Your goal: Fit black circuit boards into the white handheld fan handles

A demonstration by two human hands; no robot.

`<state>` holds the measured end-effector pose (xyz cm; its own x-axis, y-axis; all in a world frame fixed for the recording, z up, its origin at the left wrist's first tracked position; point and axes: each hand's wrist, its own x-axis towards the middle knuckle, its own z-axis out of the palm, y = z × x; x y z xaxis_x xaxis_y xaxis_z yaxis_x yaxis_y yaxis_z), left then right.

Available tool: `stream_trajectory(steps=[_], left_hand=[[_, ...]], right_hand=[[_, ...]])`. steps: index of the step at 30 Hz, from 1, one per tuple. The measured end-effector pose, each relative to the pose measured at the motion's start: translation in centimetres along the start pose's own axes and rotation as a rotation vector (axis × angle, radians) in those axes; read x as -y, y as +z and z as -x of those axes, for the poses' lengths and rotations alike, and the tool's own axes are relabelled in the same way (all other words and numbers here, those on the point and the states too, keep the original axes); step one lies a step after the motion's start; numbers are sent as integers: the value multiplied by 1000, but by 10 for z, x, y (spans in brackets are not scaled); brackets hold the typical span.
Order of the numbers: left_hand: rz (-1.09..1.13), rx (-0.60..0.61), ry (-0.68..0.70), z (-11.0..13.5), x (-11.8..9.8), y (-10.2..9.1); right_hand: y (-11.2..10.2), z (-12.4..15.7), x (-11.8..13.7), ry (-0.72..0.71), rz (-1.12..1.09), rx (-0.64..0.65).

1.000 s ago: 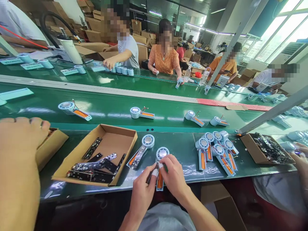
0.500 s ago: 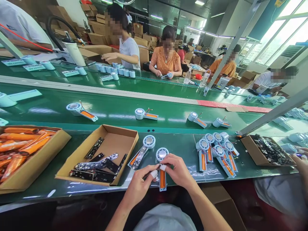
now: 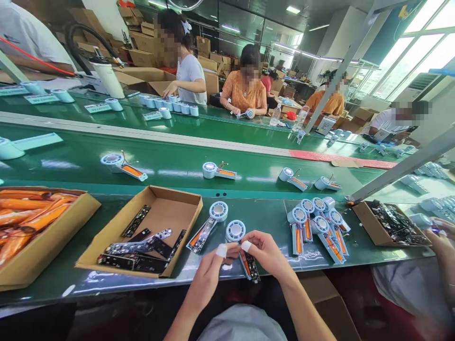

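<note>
A light-blue handheld fan (image 3: 235, 230) lies at the table's front edge, round head away from me. An orange battery (image 3: 244, 263) shows in its handle. A narrow black circuit board (image 3: 253, 268) slants along the handle's right side. My left hand (image 3: 212, 265), a white cover on its thumb, has its fingers stretched toward the handle's upper end. From the right, my right hand (image 3: 265, 252) closes at the same spot, its thumb tip also covered in white; what it pinches is hidden. Left of this fan lies another fan (image 3: 219, 211) with a board on its handle.
An open carton (image 3: 177, 201) of circuit boards and a box (image 3: 76, 232) of orange batteries stand left. Several fans (image 3: 322, 223) are piled right, before another board box (image 3: 369, 225). More fans lie on the green belt (image 3: 170, 163). A neighbour's hand (image 3: 444, 241) works at far right.
My hands have parted slightly, and the left one's pinch has loosened into stretched fingers. The circuit board now shows beside the handle. The view has shifted a little.
</note>
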<state>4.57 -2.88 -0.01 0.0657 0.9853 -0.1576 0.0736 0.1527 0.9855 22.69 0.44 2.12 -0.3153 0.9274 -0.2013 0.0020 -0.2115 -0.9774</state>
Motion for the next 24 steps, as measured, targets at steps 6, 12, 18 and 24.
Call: stream_trajectory(steps=[6,12,18,24], left_hand=[[5,-24,-91,-13,6,13],[418,140,-384,-5,4,24],[458,-46,-273,-4,6,33],[317,-69,-51,-12,3,28]], right_hand=[[13,-1,-11,93,-230,56],[18,3,-11,-14,-203,167],[1,4,-3,-100,-162,70],[7,14,0,-219,112,-61]])
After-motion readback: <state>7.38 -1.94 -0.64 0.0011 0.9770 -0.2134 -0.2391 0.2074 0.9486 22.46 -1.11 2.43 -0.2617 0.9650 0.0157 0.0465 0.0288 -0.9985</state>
